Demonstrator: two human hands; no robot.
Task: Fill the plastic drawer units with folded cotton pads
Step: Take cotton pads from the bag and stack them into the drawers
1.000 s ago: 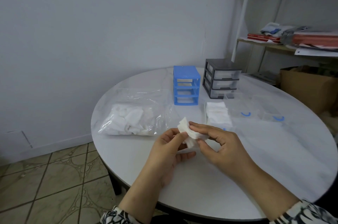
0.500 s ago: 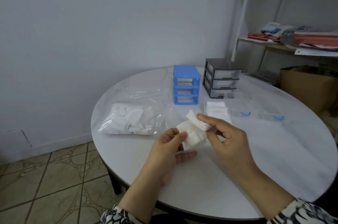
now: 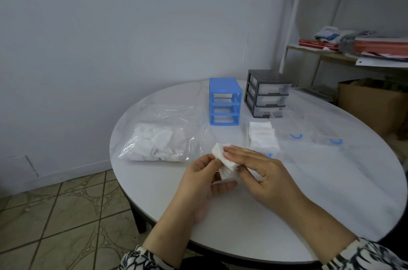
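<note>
Above the near part of the round white table (image 3: pixel 331 192), my left hand (image 3: pixel 203 183) and my right hand (image 3: pixel 262 172) both hold one white cotton pad (image 3: pixel 225 164). The left thumb and fingers pinch its left side; the right fingers lie over its top with the thumb below. A clear drawer filled with folded pads (image 3: pixel 262 137) lies on the table just beyond my right hand. At the back stand a blue drawer unit (image 3: pixel 224 102) with its slots empty and a grey drawer unit (image 3: pixel 267 93) with three clear drawers in place.
A clear plastic bag of loose white pads (image 3: pixel 159 141) lies left of my hands. Two empty clear drawers with blue handles (image 3: pixel 295 135) (image 3: pixel 331 139) sit on the right. A shelf with books (image 3: pixel 353 49) and a cardboard box (image 3: pixel 371 104) stand behind the table.
My right hand has folded the raised flap of the pad down and now lies flat over it. The left hand kept its hold.
</note>
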